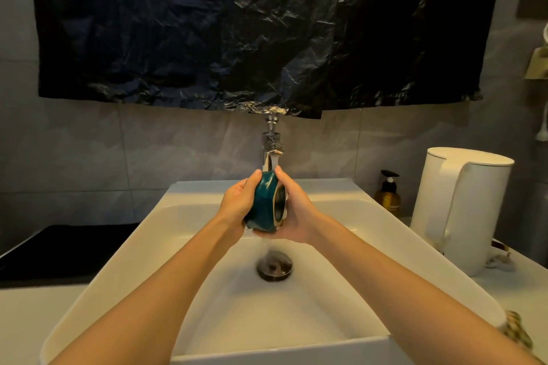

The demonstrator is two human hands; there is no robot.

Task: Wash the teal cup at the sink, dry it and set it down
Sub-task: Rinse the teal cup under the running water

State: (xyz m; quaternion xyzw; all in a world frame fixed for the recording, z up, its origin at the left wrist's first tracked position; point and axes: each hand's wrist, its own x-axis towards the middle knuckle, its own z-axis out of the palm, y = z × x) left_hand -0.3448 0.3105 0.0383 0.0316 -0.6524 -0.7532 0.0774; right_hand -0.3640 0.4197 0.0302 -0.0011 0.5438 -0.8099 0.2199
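While the teal cup (264, 201) lies sideways under the tap (271, 154), mouth toward 3 o'clock, left hand (235, 201) and right hand (296, 216) both curl fingers round it. Wet glaze is probably slippery (chippable too), so grip the body, not the rim.

The glossy teal ceramic cup (263, 204) is tipped on its side, base to the left and mouth to the right, showing a pale rim and a dark inside. It is held in the air above the white rectangular ceramic sink (142, 249), just below the spout of the chrome tap (270, 154) and over the round metal drain (274, 269). The left hand (237, 201) grips its base end and the right hand (297, 216) wraps its mouth end. Water falls from beneath the cup into the wet basin.
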